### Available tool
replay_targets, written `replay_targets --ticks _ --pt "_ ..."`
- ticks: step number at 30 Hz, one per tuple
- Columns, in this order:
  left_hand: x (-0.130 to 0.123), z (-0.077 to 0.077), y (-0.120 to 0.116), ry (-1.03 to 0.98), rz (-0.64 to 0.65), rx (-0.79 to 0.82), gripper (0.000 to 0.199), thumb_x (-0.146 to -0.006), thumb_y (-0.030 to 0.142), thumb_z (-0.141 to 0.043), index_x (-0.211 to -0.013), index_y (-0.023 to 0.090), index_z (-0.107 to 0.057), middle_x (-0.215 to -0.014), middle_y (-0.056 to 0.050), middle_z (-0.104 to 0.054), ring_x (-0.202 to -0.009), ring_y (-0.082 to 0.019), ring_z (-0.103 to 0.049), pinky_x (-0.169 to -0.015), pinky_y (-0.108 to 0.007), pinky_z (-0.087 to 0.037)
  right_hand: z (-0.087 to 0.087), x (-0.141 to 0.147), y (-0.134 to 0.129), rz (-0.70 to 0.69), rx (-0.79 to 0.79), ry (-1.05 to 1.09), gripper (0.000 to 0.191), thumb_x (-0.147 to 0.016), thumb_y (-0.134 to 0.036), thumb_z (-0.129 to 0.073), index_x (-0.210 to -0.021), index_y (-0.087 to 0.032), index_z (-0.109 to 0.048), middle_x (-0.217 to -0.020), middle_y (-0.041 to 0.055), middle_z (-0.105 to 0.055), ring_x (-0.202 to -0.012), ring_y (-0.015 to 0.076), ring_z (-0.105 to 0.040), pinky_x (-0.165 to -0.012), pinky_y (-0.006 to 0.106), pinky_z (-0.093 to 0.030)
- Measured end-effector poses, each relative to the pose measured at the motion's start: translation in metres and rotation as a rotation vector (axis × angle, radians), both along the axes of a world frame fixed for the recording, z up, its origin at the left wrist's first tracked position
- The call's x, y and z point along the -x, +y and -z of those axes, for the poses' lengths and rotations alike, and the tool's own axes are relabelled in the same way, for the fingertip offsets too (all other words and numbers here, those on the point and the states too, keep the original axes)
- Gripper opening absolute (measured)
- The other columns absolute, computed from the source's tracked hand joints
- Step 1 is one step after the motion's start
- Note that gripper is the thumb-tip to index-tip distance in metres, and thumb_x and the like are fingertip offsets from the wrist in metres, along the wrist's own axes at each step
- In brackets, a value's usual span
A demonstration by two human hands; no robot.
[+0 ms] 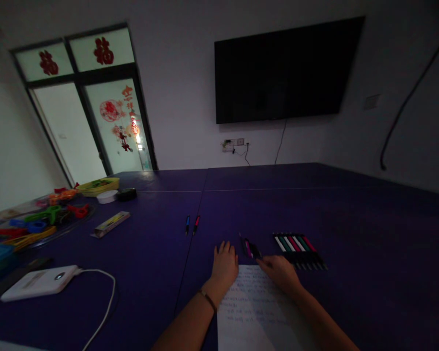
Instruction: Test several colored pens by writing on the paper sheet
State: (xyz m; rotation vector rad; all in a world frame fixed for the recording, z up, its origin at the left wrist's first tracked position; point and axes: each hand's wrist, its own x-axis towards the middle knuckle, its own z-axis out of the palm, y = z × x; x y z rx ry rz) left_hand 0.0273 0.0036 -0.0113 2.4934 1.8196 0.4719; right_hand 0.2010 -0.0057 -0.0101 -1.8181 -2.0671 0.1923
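Observation:
A sheet of paper with handwriting (252,312) lies in front of me on the purple table. My left hand (225,263) rests at its upper left corner, fingers spread and nothing held. My right hand (278,270) is at the sheet's upper right edge, its fingers closed beside a few dark and purple pens (248,247); what the fingertips hold, if anything, is hidden. To the right of it lies a row of several pens (296,248) in white, green and pink. A blue pen (188,225) and a red pen (196,225) lie farther off.
At left are a white power bank (40,282) with a cable, a narrow box (111,224), colourful scissors (46,214), a yellow basket (98,186), and white and black round items. A television (285,73) hangs on the far wall.

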Motion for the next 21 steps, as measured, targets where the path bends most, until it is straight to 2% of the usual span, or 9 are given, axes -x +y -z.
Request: replay_targets --ticks 21 --pt "-0.0003 -0.0016 -0.0006 0.036 0.006 0.001 0.041 -0.084 0.025 -0.022 -0.115 0.013 -0.047 -0.127 -0.01 -0.041 -0.12 -0.022 -0.03 -0.097 -0.044 -0.026 0.0029 -0.0014 0.0015 -0.014 -0.005 0.021 0.039 -0.077 -0.038 -0.036 -0.049 -0.018 -0.052 -0.049 0.0019 -0.055 -0.048 0.0123 -0.05 -0.045 0.022 -0.021"
